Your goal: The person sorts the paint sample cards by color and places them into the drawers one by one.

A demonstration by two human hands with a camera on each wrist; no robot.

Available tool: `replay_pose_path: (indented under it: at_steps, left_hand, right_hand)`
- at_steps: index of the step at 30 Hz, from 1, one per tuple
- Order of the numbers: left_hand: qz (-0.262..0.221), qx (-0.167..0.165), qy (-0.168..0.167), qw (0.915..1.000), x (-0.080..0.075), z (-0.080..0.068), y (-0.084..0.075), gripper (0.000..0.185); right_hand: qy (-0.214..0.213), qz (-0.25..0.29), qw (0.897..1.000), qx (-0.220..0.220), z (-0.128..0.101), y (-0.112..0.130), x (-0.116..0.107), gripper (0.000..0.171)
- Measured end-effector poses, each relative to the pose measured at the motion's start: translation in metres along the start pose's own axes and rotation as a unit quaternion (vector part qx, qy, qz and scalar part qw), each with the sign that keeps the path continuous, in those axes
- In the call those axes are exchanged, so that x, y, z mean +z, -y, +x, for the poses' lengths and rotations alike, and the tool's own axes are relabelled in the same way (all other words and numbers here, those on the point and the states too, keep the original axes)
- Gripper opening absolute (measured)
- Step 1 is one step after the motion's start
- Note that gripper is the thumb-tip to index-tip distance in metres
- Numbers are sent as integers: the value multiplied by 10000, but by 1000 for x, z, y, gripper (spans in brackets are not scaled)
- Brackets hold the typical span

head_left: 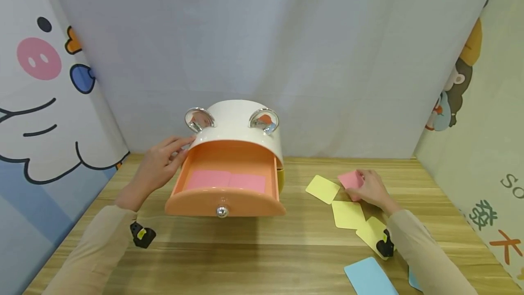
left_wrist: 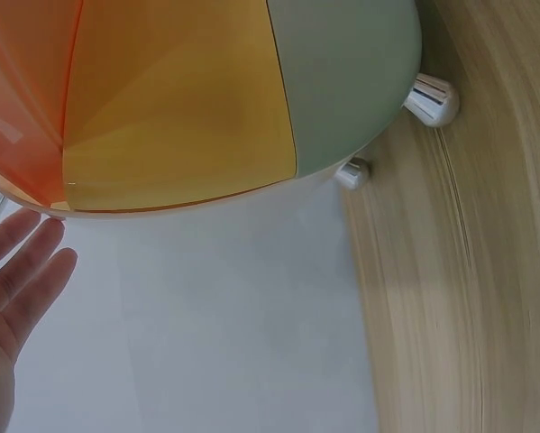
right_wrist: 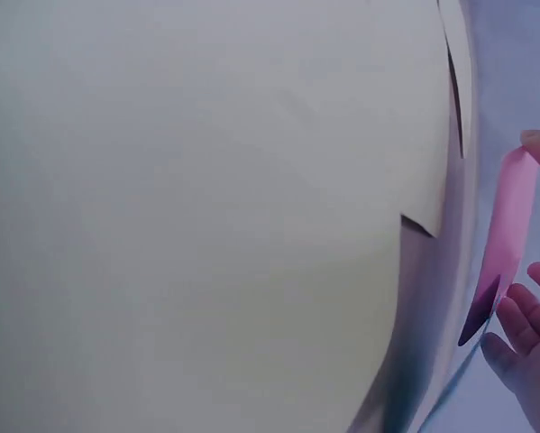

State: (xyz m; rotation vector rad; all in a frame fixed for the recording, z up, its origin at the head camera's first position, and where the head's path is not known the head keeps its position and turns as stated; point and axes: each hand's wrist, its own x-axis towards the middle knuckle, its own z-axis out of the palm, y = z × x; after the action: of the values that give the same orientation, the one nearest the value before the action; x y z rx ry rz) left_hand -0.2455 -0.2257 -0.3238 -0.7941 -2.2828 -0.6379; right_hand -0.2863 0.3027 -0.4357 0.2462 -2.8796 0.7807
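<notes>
- Wooden table (head_left: 294, 254): take its far edge as twelve o'clock.
- White box (head_left: 239, 117): stands on the table, toward eleven o'clock from the table's middle, with two silvery ears (head_left: 266, 121) on top.
- Orange drawer (head_left: 188, 201): juts open from the box toward six o'clock.
- Left hand (head_left: 159, 163): at nine o'clock of the box, fingers extended, tips touching its edge; it grips nothing and is the nearer hand to the drawer.
- Right hand (head_left: 370, 188): well apart from the drawer, at its three o'clock, thumb and fingers in a narrow pinch on a pink card (head_left: 348, 179).
- Blue cards (head_left: 370, 277): two, from six to five o'clock of the right hand, one partly hidden by the sleeve.
- Yellow cards (head_left: 348, 215): three, curving from nine round to six o'clock of that hand.
- Pink sheets (head_left: 209, 179): two, side by side in the drawer.
- Pink card, again: bowed, its long axis apparently eleven to five o'clock; the drawer lies at its nine o'clock. Whether it is a single sheet, I cannot tell.
- Silver knob (head_left: 222, 212): at the drawer front's six o'clock.
</notes>
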Motion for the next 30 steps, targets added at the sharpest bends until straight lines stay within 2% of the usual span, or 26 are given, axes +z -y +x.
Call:
replay_pose_path:
  at_steps: [6, 11, 15, 21, 30]
  left_hand:
    - [36, -8, 16, 10000, 1, 0, 0, 32]
    - [36, -13, 12, 10000, 1, 0, 0, 32]
    - [2, -44, 31, 10000, 0, 0, 0, 31]
    - [4, -33, 34, 10000, 0, 0, 0, 31]
    - [40, 10, 15, 10000, 1, 0, 1, 31]
  right_hand:
    - [-68, 197, 9998, 5, 0, 6, -2, 79]
    - [-229, 650, 9976, -83, -1, 10, -5, 77]
    - [-379, 893, 9948, -304, -1, 16, -9, 73]
    - [-161, 1040, 9922, -670, 2, 32, -13, 76]
    - [28, 805, 9864, -1435, 0, 72, -28, 69]
